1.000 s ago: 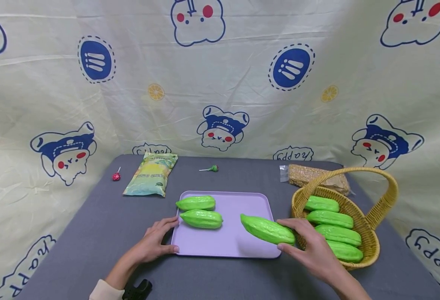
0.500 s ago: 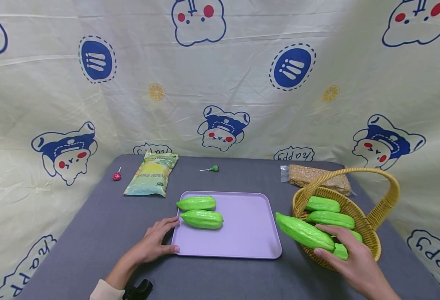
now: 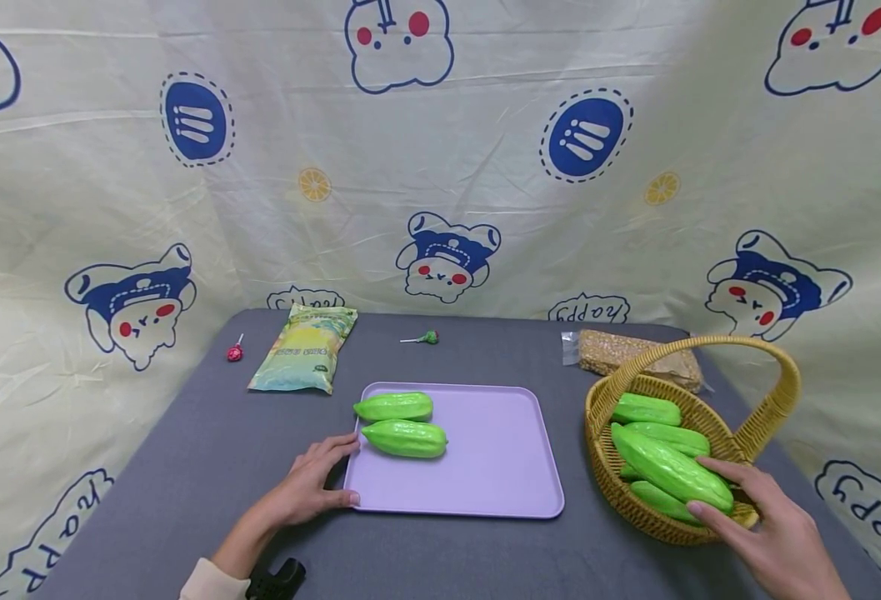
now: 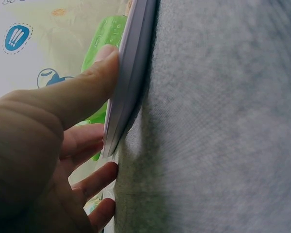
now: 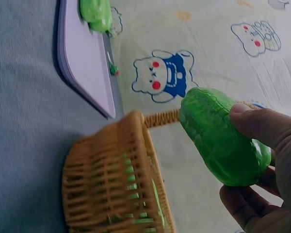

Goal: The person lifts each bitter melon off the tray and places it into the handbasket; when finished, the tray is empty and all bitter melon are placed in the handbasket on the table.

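Observation:
In the head view my right hand (image 3: 773,521) holds a plump green gourd (image 3: 673,471), pointed at one end, over the wicker basket (image 3: 605,479). The right wrist view shows the thumb on one side of this gourd (image 5: 218,138) and fingers curled on the other. Several similar gourds (image 3: 646,408) lie inside the basket. My left hand (image 3: 308,483) touches the left side of a lilac tray (image 3: 485,467), thumb at the near corner and fingers spread along the edge. Two more gourds (image 3: 404,438) lie side by side at the tray's left.
Behind the tray lie a yellow-green snack bag (image 3: 305,350), a red lollipop (image 3: 234,353) and a green lollipop (image 3: 429,337). A clear pack of grains (image 3: 613,348) sits behind the basket, whose tall handle (image 3: 778,392) arches up. A printed cloth hangs behind the grey table (image 3: 275,425).
My right hand has carried the gourd rightward, from above the tray's right part to over the basket. The left hand, the tray and its two gourds have stayed put.

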Action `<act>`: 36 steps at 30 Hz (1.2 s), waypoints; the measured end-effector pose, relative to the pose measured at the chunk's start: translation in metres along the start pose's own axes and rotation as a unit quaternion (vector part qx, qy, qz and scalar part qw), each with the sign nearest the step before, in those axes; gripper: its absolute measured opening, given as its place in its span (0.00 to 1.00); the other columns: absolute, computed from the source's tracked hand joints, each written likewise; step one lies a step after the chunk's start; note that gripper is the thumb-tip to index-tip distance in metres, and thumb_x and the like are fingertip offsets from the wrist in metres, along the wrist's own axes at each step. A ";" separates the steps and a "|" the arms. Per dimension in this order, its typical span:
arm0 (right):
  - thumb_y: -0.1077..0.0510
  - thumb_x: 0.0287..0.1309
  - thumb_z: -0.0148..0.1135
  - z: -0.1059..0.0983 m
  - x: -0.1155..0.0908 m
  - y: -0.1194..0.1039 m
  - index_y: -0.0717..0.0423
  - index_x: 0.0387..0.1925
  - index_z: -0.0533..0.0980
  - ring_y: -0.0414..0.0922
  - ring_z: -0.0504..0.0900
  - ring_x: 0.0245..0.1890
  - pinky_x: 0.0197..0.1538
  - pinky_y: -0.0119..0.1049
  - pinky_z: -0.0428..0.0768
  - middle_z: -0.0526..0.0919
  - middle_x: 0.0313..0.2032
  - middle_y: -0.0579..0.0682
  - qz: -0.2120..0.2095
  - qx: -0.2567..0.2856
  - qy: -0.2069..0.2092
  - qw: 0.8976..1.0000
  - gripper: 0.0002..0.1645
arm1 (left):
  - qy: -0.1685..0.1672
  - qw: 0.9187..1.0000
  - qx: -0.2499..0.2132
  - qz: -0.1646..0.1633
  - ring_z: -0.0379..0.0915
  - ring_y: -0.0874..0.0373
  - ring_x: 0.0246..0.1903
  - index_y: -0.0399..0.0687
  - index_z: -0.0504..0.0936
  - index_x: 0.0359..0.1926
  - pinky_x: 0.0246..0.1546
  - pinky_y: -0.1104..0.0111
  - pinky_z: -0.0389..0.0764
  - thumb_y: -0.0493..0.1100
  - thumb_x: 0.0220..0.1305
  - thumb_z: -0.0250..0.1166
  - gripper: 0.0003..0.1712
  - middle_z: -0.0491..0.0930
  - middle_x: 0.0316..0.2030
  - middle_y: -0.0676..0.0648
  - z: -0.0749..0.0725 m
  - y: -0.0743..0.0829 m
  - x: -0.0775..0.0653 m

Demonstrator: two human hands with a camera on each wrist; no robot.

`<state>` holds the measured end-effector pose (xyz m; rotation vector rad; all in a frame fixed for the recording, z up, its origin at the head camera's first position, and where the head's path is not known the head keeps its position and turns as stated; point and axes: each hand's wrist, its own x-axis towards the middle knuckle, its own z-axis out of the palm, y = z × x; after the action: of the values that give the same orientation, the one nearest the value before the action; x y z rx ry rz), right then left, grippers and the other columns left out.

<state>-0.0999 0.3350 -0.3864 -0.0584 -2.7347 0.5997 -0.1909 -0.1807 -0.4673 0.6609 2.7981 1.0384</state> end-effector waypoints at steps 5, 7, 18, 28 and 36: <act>0.45 0.54 0.65 -0.002 0.001 0.007 0.62 0.59 0.69 0.57 0.70 0.42 0.35 0.44 0.71 0.71 0.49 0.66 0.027 -0.008 0.007 1.000 0.37 | 0.000 1.000 0.004 -0.002 0.59 0.42 0.63 0.42 0.68 0.64 0.55 0.44 0.58 0.54 0.50 0.71 0.42 0.63 0.67 0.43 0.000 0.000 0.000; 0.44 0.55 0.64 -0.002 0.002 0.010 0.63 0.59 0.68 0.57 0.70 0.41 0.35 0.44 0.70 0.70 0.49 0.67 0.034 -0.013 0.008 0.999 0.37 | 0.000 1.000 0.004 -0.003 0.59 0.42 0.63 0.42 0.68 0.64 0.55 0.44 0.58 0.54 0.50 0.71 0.42 0.63 0.67 0.43 0.000 0.000 0.000; 0.42 0.57 0.62 0.006 0.009 0.020 0.62 0.62 0.66 0.62 0.68 0.45 0.41 0.57 0.70 0.68 0.52 0.70 0.053 -0.011 0.006 0.999 0.38 | -0.007 1.000 -0.002 -0.012 0.58 0.42 0.64 0.43 0.68 0.64 0.57 0.42 0.56 0.56 0.50 0.70 0.43 0.63 0.68 0.43 0.002 -0.001 0.001; 0.48 0.54 0.66 0.022 0.018 0.018 0.65 0.58 0.69 0.64 0.67 0.49 0.45 0.62 0.64 0.71 0.51 0.70 -0.006 0.004 0.047 0.999 0.35 | -0.005 1.000 -0.001 -0.015 0.59 0.43 0.63 0.43 0.68 0.64 0.56 0.42 0.57 0.55 0.50 0.71 0.43 0.63 0.68 0.44 0.002 -0.001 0.001; 0.52 0.51 0.69 0.034 0.032 0.012 0.66 0.55 0.71 0.64 0.69 0.47 0.46 0.62 0.63 0.74 0.47 0.69 -0.049 0.006 0.071 0.996 0.34 | -0.008 1.000 -0.004 -0.019 0.58 0.43 0.64 0.44 0.68 0.65 0.57 0.42 0.56 0.56 0.50 0.70 0.43 0.62 0.68 0.44 0.002 -0.001 0.002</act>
<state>-0.1425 0.3360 -0.4105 0.0335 -2.5794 0.5623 -0.1923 -0.1793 -0.4692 0.6108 2.7800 1.0315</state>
